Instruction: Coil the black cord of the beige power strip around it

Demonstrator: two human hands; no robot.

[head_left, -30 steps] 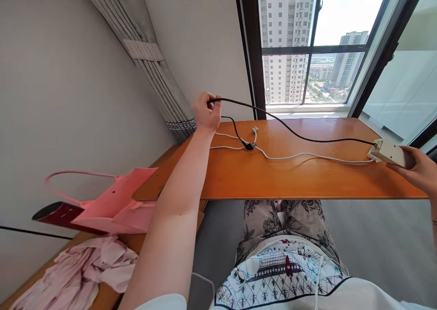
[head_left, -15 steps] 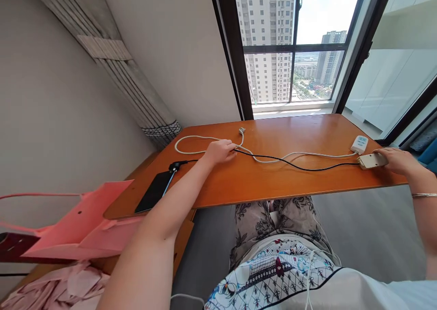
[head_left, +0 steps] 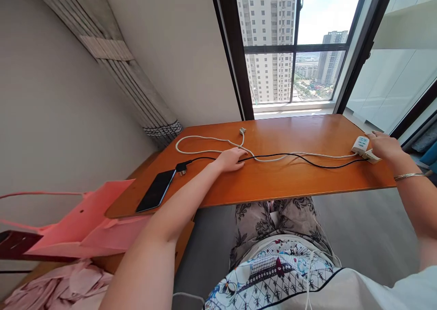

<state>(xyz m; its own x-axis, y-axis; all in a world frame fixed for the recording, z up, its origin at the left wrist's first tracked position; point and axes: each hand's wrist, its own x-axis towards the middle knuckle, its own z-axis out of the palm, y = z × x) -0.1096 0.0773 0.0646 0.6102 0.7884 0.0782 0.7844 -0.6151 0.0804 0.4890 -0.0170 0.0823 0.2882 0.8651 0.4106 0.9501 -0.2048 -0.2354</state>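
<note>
A black cable [head_left: 307, 160] runs across the orange table [head_left: 273, 182], from a black plug [head_left: 180, 167] at the left to a beige box [head_left: 371, 155] at the right. My left hand [head_left: 232, 159] lies flat on the black cable near the table's middle. My right hand [head_left: 384, 145] rests over the beige box and a white power adapter [head_left: 360, 144] at the right edge. A white cable [head_left: 218, 140] loops from the adapter toward the far left. A dark phone [head_left: 156, 196] lies at the table's left front corner.
A pink paper bag [head_left: 85, 226] lies on a lower wooden surface at the left, with pink cloth [head_left: 61, 287] beneath. A window [head_left: 293, 46] stands behind the table, a folded curtain [head_left: 133, 82] against the wall. My patterned trousers [head_left: 283, 219] show under the table.
My left hand lowered the black cable from the air onto the table and now presses it flat. The right hand set the beige box down and slid it next to the white adapter.
</note>
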